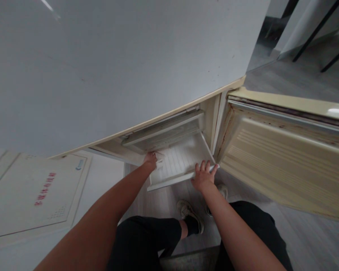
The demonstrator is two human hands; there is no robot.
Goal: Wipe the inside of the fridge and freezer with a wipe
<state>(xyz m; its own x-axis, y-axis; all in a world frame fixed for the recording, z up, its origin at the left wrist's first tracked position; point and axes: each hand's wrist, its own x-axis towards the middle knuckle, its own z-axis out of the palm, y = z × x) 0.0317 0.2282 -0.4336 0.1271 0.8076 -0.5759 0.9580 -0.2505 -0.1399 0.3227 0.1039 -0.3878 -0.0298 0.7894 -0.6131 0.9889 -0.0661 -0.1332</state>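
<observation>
A white pulled-out drawer [183,154] with a ribbed bottom juts from the lower compartment of a fridge. My left hand [150,161] reaches into its left side, fingers closed around a pale wad [159,158] that looks like a tissue or cloth, touching the drawer's inside. My right hand [205,175] holds the drawer's front edge near the right corner, its fingers spread over the rim. What lies under the left fingers is partly hidden.
The compartment's cream door [282,150] stands wide open on the right, with brown stains along its seal. Above is the large white upper door [130,67]. A white wall panel [42,192] with red characters is at left. My shoes [190,214] are on the grey floor below.
</observation>
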